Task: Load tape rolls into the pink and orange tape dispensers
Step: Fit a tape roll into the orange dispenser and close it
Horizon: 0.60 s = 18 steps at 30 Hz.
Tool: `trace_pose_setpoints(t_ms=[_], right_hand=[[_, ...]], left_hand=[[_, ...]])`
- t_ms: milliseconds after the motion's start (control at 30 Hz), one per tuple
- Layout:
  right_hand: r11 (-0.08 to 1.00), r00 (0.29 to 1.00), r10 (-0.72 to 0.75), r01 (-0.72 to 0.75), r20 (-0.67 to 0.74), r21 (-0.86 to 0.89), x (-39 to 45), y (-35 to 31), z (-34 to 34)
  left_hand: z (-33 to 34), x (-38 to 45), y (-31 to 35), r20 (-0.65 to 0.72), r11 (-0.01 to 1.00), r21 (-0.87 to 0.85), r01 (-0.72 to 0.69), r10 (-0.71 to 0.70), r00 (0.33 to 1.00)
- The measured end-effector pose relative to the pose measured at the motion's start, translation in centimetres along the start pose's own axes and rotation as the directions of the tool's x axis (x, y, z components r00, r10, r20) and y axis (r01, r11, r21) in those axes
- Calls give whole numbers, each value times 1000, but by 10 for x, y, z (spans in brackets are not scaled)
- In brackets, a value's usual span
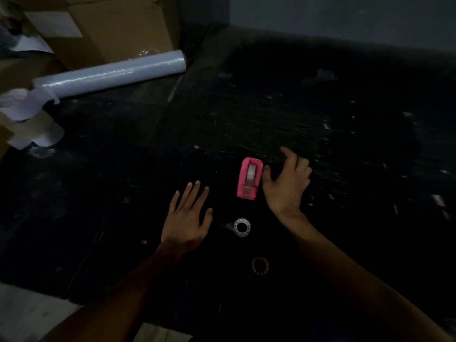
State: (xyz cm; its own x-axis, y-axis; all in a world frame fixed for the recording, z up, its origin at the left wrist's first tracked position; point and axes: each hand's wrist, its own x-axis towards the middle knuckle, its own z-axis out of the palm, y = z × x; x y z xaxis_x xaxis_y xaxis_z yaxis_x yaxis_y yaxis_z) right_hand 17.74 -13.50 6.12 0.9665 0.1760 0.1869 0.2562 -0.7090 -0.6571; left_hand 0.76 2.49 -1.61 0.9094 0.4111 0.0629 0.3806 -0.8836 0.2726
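Two hands of mine are out over the dark, scratched bench (271, 114), and neither grips anything. My left hand (186, 219) lies palm down with its fingers (195, 193) spread apart, left of the pink tape dispenser (248, 178). My right hand (287, 182) sits just beside the dispenser's right side, fingers loosely apart and curled; whether the thumb touches the pink shell I cannot tell. The dispenser stands between my hands and has a pale roll of tape (251, 170) seated in its slot. Nearer to me, between my forearms, a white tape roll (241, 227) lies loose on the bench, and nearer still lies a darker ring (260, 266), too dim to make out clearly. Well apart, at the far left, a long roll of clear wrap (111, 74) lies across the bench edge in front of cardboard boxes (98, 25), with some white paper (19, 104) below its near end.
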Motion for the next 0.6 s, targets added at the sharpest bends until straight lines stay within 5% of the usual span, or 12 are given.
trace_pose_setpoints(t_ms=[100,267,467,600], right_hand=[[973,981,179,-164,80,-161,16,19,-6],[943,914,330,-330,237,-42,21,43,-5],[937,924,300,-332,237,107,10,47,-14],[878,920,241,-342,308,334,-5,40,-31]], left_hand=[[1,0,0,-14,1000,6,3,-3,1000],[0,0,1,-3,1000,20,8,-8,1000],[-5,0,3,-2,1000,-12,22,-22,1000],[-12,8,6,82,977,-178,114,-100,992]])
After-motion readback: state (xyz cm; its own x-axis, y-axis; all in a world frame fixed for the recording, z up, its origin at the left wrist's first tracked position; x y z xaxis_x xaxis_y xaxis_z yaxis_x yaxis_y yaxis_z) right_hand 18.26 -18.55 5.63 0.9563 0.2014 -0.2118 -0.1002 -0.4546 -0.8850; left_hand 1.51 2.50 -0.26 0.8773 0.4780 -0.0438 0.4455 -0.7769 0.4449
